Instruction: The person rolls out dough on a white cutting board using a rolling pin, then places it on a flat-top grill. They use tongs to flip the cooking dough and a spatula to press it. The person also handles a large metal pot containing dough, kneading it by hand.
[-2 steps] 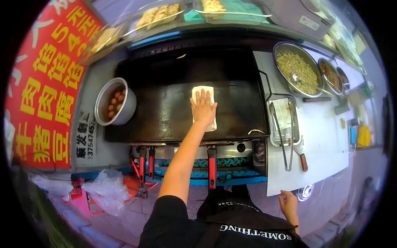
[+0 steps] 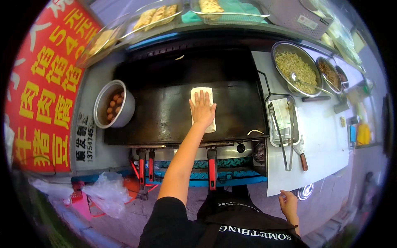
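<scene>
My left hand (image 2: 202, 109) lies flat with fingers spread on a white folded cloth (image 2: 201, 92), pressing it onto the black griddle plate (image 2: 165, 111) near its middle. The cloth shows above the fingertips and below the palm. My left arm reaches up from the lower edge over the griddle's front. My right hand (image 2: 288, 205) hangs low by the front corner of the white counter (image 2: 326, 140), fingers loosely apart, holding nothing.
A metal pot of brown eggs (image 2: 113, 108) stands left of the griddle. Right of it are a wire tray with tongs (image 2: 283, 120), a scraper (image 2: 302, 153) and steel bowls of filling (image 2: 295, 68). Trays of cooked flatbreads (image 2: 159, 15) line the back. A red sign (image 2: 41, 103) hangs at left.
</scene>
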`<action>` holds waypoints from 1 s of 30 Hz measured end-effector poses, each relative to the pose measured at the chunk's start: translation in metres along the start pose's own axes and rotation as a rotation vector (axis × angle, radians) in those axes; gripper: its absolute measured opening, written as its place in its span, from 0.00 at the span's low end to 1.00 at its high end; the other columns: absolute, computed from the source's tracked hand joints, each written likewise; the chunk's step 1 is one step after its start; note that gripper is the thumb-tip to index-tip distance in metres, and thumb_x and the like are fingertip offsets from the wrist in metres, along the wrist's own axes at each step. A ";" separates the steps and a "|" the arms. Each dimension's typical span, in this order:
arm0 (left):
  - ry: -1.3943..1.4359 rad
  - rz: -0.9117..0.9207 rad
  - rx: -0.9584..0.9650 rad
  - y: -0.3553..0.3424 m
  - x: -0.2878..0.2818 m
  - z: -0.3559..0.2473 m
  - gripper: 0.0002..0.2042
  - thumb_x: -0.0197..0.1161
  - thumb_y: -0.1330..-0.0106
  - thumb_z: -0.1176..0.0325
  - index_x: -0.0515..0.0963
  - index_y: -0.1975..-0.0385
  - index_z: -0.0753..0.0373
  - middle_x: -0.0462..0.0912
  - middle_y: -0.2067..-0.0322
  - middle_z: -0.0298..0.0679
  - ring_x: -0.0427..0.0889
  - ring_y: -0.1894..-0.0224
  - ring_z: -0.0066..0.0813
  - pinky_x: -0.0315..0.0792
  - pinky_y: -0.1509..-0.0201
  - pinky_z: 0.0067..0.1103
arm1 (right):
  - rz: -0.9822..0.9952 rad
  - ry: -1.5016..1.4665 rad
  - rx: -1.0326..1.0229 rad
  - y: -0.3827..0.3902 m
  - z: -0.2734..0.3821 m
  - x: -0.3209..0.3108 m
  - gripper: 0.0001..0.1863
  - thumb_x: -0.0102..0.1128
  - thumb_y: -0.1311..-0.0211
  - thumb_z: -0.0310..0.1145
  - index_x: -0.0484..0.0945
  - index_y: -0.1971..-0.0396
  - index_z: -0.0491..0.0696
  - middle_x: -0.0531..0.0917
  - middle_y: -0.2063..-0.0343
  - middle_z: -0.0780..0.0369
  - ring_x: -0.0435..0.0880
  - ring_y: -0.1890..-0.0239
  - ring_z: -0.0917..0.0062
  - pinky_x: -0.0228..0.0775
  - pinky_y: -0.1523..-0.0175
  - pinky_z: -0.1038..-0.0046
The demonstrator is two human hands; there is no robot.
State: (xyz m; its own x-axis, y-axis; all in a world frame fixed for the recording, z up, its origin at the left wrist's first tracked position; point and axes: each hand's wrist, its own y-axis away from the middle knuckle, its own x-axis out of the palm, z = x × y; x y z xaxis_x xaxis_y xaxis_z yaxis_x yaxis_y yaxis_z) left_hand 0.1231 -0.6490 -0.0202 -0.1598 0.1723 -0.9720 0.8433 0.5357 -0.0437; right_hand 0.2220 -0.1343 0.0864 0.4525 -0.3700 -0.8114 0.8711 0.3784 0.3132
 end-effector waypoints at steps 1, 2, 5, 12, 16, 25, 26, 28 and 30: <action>-0.011 0.020 -0.003 -0.001 -0.003 -0.001 0.32 0.43 0.30 0.48 0.51 0.30 0.59 0.45 0.28 0.42 0.38 0.26 0.41 0.34 0.26 0.45 | 0.002 0.008 0.010 0.000 0.004 0.002 0.14 0.62 0.49 0.27 0.81 0.61 0.43 0.83 0.67 0.55 0.82 0.72 0.64 0.74 0.64 0.68; -0.016 0.039 0.006 -0.005 -0.004 -0.006 0.32 0.42 0.29 0.49 0.50 0.30 0.60 0.45 0.28 0.42 0.38 0.26 0.41 0.33 0.26 0.44 | -0.004 0.017 0.029 0.002 0.007 0.004 0.14 0.62 0.49 0.28 0.81 0.61 0.44 0.83 0.66 0.55 0.83 0.71 0.64 0.74 0.63 0.68; -0.014 0.035 0.059 -0.024 -0.007 -0.028 0.34 0.49 0.33 0.47 0.55 0.31 0.60 0.50 0.29 0.41 0.43 0.26 0.39 0.38 0.28 0.48 | -0.005 0.017 0.143 0.006 0.022 0.002 0.14 0.61 0.48 0.30 0.81 0.60 0.45 0.83 0.65 0.55 0.83 0.68 0.63 0.75 0.60 0.67; 0.188 -0.035 -0.057 -0.102 0.015 -0.058 0.31 0.55 0.35 0.56 0.59 0.34 0.64 0.58 0.32 0.46 0.53 0.29 0.44 0.43 0.28 0.39 | 0.058 0.137 0.284 0.030 0.011 0.007 0.17 0.58 0.43 0.38 0.79 0.53 0.53 0.82 0.59 0.58 0.81 0.57 0.63 0.74 0.53 0.63; -0.156 0.112 -0.037 -0.162 0.036 -0.050 0.32 0.35 0.27 0.45 0.43 0.28 0.52 0.37 0.27 0.35 0.35 0.25 0.34 0.34 0.29 0.50 | 0.065 0.098 0.357 0.053 -0.004 0.024 0.18 0.56 0.39 0.40 0.77 0.49 0.53 0.80 0.56 0.59 0.80 0.53 0.63 0.73 0.50 0.63; 0.032 -0.364 0.231 -0.132 -0.013 -0.122 0.28 0.46 0.30 0.49 0.63 0.36 0.61 0.66 0.37 0.50 0.62 0.35 0.52 0.58 0.35 0.43 | 0.116 -0.036 0.646 0.119 -0.046 0.050 0.21 0.57 0.42 0.41 0.78 0.49 0.51 0.80 0.53 0.56 0.78 0.51 0.60 0.70 0.46 0.62; 0.221 -0.397 0.354 -0.101 -0.031 -0.140 0.25 0.51 0.30 0.57 0.65 0.38 0.65 0.67 0.38 0.51 0.64 0.36 0.49 0.57 0.34 0.37 | 0.127 -0.071 0.684 0.133 -0.063 0.066 0.21 0.56 0.43 0.41 0.78 0.50 0.51 0.81 0.54 0.56 0.79 0.51 0.59 0.71 0.46 0.61; 0.578 -0.457 0.578 -0.026 -0.059 -0.180 0.22 0.54 0.31 0.66 0.66 0.39 0.68 0.71 0.41 0.52 0.66 0.36 0.50 0.57 0.33 0.34 | 0.140 -0.125 0.778 0.162 -0.098 0.087 0.21 0.57 0.45 0.41 0.79 0.51 0.52 0.82 0.55 0.55 0.79 0.51 0.58 0.71 0.46 0.60; 0.723 -0.286 0.667 0.055 -0.085 -0.213 0.22 0.53 0.32 0.69 0.67 0.39 0.66 0.69 0.39 0.46 0.61 0.33 0.45 0.44 0.28 0.40 | 0.197 -0.138 0.855 0.194 -0.130 0.106 0.21 0.57 0.46 0.41 0.80 0.53 0.50 0.82 0.57 0.54 0.80 0.53 0.58 0.72 0.47 0.60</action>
State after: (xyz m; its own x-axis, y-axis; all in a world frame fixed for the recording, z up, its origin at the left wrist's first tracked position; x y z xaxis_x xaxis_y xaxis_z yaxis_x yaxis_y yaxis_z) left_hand 0.0740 -0.4581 0.1090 -0.4845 0.6859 -0.5429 0.8036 0.1039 -0.5860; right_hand 0.4145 0.0107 -0.0031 0.5806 -0.4845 -0.6544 0.5949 -0.2964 0.7472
